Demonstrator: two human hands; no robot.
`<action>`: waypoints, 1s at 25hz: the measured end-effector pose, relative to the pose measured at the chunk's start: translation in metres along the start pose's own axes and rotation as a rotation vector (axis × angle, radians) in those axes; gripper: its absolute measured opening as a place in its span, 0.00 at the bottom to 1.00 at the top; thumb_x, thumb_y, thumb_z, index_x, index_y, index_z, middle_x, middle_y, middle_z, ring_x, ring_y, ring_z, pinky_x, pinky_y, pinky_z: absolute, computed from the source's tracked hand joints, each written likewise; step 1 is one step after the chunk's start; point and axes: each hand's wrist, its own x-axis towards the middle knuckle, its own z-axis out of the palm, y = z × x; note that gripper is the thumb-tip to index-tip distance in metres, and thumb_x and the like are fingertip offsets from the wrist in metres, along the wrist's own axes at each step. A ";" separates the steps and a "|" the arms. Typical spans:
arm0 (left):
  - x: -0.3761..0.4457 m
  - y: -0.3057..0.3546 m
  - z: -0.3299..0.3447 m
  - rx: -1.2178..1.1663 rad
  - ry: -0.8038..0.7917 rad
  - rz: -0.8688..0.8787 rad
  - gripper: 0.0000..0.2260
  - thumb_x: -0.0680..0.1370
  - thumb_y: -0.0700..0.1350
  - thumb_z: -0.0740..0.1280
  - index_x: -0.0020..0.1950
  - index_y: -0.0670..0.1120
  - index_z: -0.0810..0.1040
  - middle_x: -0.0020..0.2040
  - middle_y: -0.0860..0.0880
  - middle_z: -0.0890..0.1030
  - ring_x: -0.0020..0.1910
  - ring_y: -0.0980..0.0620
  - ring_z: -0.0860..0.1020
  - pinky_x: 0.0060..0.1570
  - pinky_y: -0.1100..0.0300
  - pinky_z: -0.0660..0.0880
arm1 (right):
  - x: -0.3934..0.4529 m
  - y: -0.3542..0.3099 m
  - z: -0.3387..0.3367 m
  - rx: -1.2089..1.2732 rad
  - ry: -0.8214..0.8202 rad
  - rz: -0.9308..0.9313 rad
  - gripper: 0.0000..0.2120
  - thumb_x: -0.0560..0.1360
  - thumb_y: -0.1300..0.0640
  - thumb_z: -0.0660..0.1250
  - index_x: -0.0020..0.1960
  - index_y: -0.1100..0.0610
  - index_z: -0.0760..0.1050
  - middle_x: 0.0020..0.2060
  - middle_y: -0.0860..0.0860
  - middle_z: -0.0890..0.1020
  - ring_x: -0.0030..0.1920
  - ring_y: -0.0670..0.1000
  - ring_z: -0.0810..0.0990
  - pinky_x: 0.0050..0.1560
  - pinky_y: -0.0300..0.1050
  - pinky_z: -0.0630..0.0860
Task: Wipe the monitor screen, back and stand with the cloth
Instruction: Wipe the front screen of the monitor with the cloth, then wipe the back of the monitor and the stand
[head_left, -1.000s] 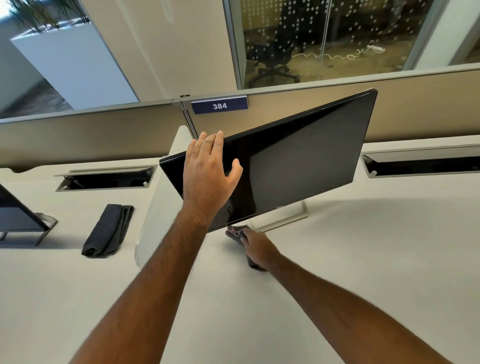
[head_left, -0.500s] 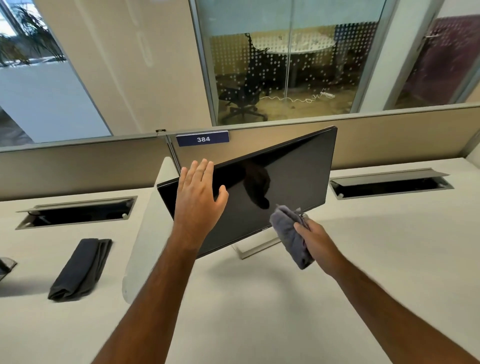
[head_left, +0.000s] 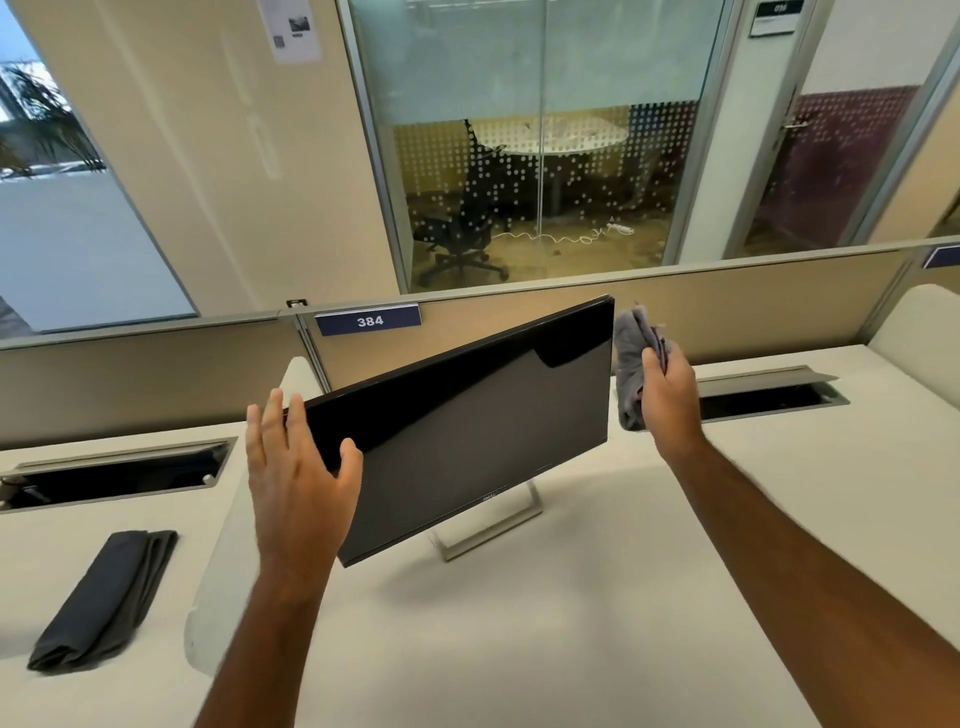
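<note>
Grey and crumpled, a soft cleaning cloth (head_left: 635, 364) sat bunched in the person's right hand (head_left: 667, 389), fingers curled round it, just beside the upper right corner of a black flat-panel monitor (head_left: 467, 426). The glossy screen stood tilted on its silver rectangular metal stand (head_left: 488, 530) on the white desk (head_left: 571, 623). The left hand (head_left: 298, 478) met the monitor's left edge with straight fingers behind it, thumb seemingly on the front. A dark folded cloth (head_left: 104, 597) lay well apart at left, below the blue 384 sign (head_left: 369, 320).
</note>
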 end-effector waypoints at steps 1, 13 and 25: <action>-0.001 0.003 0.001 -0.031 0.007 -0.049 0.32 0.80 0.47 0.70 0.79 0.37 0.63 0.80 0.38 0.63 0.81 0.38 0.57 0.78 0.43 0.58 | 0.012 -0.004 -0.001 -0.004 0.015 -0.012 0.09 0.85 0.54 0.57 0.59 0.53 0.74 0.44 0.51 0.80 0.40 0.49 0.79 0.43 0.45 0.75; -0.002 0.023 0.005 -0.223 0.071 -0.275 0.29 0.82 0.44 0.69 0.80 0.38 0.63 0.81 0.42 0.64 0.81 0.44 0.61 0.76 0.56 0.57 | 0.065 -0.029 0.001 0.164 -0.270 0.228 0.16 0.87 0.56 0.53 0.73 0.58 0.66 0.39 0.58 0.78 0.40 0.55 0.75 0.27 0.31 0.72; 0.023 0.004 0.016 -0.175 0.059 -0.161 0.26 0.81 0.41 0.69 0.77 0.35 0.68 0.76 0.40 0.69 0.77 0.42 0.67 0.76 0.52 0.63 | 0.040 -0.017 -0.020 0.269 -0.234 0.170 0.07 0.87 0.54 0.53 0.57 0.54 0.68 0.32 0.50 0.72 0.28 0.47 0.71 0.26 0.35 0.71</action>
